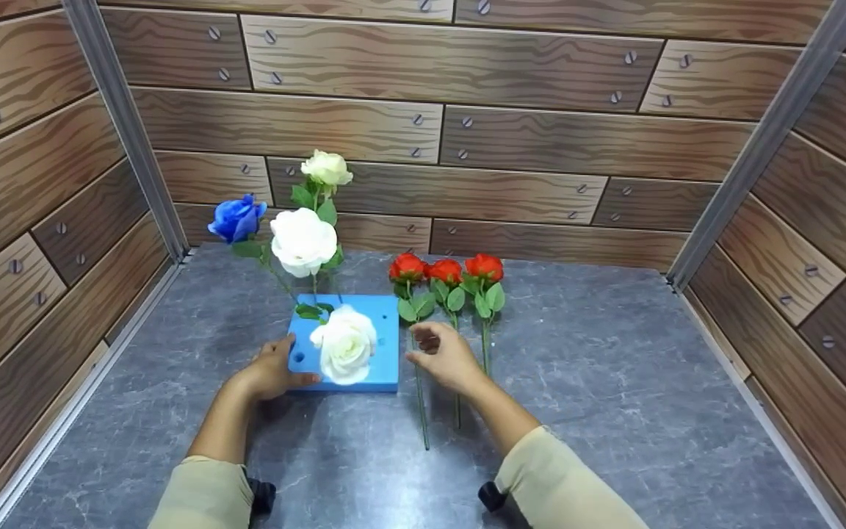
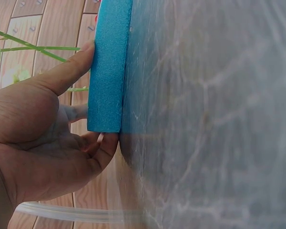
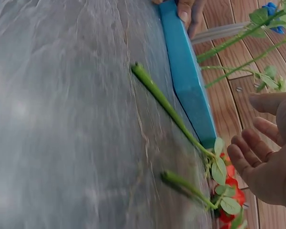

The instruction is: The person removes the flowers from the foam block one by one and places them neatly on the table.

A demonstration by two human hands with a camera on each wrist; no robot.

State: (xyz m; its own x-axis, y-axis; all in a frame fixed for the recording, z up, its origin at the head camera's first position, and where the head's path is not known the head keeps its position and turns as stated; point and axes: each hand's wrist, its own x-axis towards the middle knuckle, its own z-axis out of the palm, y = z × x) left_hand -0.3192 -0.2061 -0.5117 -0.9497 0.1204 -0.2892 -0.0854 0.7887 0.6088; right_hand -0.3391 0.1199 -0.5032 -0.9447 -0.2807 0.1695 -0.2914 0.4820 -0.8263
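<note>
A blue foam block [image 1: 386,353] with holes in its top lies on the table. My left hand [image 1: 267,369] grips its near left corner, thumb [image 2: 69,69] on the top face and fingers at the side. Stems rise from the block, bearing a blue rose [image 1: 237,218], a cream rose [image 1: 327,168] and a white rose [image 1: 304,242]. Another white rose [image 1: 346,345] overlaps the block's front in the head view. My right hand [image 1: 449,358], fingers loosely bent and holding nothing, hovers over the stem of the leftmost red rose [image 1: 407,269], just right of the block.
Two more red roses, a middle one [image 1: 445,272] and a right one [image 1: 485,267], lie alongside with stems toward me. Wood-patterned walls [image 1: 526,139] enclose the grey marbled table [image 1: 599,382] at the back and both sides, with metal posts [image 1: 768,147] at the corners.
</note>
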